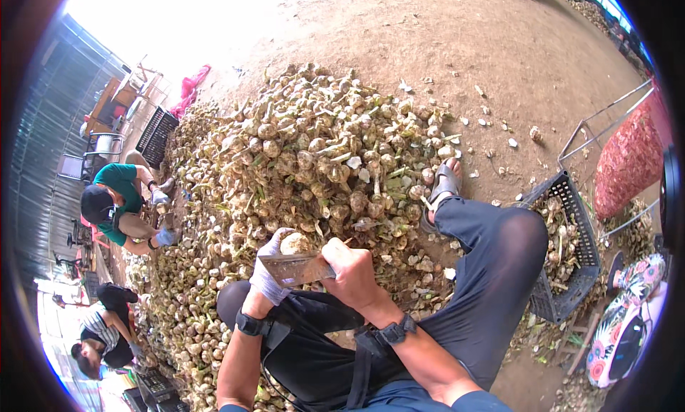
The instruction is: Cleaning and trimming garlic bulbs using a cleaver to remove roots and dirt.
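Note:
My left hand, in a pale glove, is closed around a garlic bulb. In my bare right hand is a knife with a broad, dirt-marked metal blade. The blade lies across the near side of the bulb, close to my left fingers; whether it touches the bulb I cannot tell. Its handle is hidden inside my right fist. Both hands are over my lap, in front of a large heap of garlic bulbs with stems and loose skins among them.
A black plastic crate holding garlic stands beside my right knee. Beyond it a red mesh sack leans by a metal frame. Two people work left of the heap. Another person in flowered clothing is at the right.

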{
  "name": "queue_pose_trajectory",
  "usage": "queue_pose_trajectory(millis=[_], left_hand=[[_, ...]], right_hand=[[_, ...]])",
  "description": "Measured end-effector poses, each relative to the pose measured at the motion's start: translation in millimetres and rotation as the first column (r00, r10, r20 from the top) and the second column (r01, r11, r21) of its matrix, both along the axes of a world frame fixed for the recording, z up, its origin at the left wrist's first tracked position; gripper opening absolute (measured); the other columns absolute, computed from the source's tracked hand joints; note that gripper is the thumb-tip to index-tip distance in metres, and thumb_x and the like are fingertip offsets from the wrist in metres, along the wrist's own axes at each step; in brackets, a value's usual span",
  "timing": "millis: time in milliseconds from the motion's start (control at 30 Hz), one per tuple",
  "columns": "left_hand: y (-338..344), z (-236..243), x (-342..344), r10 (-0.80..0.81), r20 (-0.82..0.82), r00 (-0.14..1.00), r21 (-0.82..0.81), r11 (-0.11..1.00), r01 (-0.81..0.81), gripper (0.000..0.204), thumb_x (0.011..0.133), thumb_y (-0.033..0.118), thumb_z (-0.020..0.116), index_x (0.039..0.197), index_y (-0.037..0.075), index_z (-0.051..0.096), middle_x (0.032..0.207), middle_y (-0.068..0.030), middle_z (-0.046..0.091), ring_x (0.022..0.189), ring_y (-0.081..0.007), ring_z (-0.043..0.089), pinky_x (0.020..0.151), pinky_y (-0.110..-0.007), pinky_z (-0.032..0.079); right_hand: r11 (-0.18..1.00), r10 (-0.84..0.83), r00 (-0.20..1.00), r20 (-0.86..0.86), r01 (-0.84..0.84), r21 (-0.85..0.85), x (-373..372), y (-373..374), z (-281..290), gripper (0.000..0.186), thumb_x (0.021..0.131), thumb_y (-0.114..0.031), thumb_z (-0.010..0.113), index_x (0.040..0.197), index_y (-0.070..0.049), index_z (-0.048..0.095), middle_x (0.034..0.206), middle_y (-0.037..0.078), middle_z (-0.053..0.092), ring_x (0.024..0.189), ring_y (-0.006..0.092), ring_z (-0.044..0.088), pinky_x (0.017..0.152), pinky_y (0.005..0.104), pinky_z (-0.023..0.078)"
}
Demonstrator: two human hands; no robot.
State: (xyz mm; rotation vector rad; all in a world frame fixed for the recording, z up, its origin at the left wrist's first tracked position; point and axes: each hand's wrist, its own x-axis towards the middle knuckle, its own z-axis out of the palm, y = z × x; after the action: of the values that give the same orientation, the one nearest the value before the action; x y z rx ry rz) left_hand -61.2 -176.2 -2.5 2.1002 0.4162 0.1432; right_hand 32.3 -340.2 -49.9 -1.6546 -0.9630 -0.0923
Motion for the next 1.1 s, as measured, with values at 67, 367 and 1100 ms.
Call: queue_pose_trajectory(millis=[67, 367, 1100], left_hand=[[-3.6, 0.2, -0.9, 0.025, -0.015, 1.000, 0.012, 1.000, -0.025, 0.073, 0.066, 0.001, 0.083, 0.132, 0.007, 0.050, 0.104, -0.0037, 0.067, 0.092, -0.0092, 0.062, 0.081, -0.027, 0.055], [-24.2, 20.1, 7.9, 0.009, 0.041, 0.999, 0.237, 0.971, -0.018, 0.060, 0.062, 0.013, 0.082, 0.116, 0.005, 0.058, 0.091, -0.0044, 0.068, 0.080, -0.0101, 0.062, 0.077, -0.028, 0.054], [-14.7, -11.2, 12.5, 0.099, -0.130, 0.987, -0.304, 0.943, -0.135, 0.063, 0.076, 0.004, 0.081, 0.130, 0.004, 0.049, 0.107, -0.0018, 0.064, 0.095, -0.0087, 0.060, 0.085, -0.024, 0.051]], right_hand=[[1.000, -0.011, 1.000, -0.015, 0.011, -0.007, -2.2, 2.0, -5.8, 0.020, 0.079, -0.020, 0.070, 0.079, -0.004, 0.059, 0.076, 0.015, 0.059, 0.064, 0.0343, 0.063, 0.053, 0.0414, 0.049], [0.924, -0.321, 0.933, -0.161, 0.272, -0.268, 16.2, 3.9, -74.4, 0.011, 0.080, -0.016, 0.068, 0.077, -0.007, 0.064, 0.075, 0.018, 0.064, 0.065, 0.0339, 0.066, 0.057, 0.0400, 0.053], [0.995, -0.007, 0.999, 0.042, 0.003, 0.105, 14.9, -3.1, -19.9, 0.022, 0.069, -0.017, 0.071, 0.076, -0.004, 0.055, 0.073, 0.013, 0.053, 0.061, 0.0352, 0.057, 0.053, 0.0387, 0.046]])
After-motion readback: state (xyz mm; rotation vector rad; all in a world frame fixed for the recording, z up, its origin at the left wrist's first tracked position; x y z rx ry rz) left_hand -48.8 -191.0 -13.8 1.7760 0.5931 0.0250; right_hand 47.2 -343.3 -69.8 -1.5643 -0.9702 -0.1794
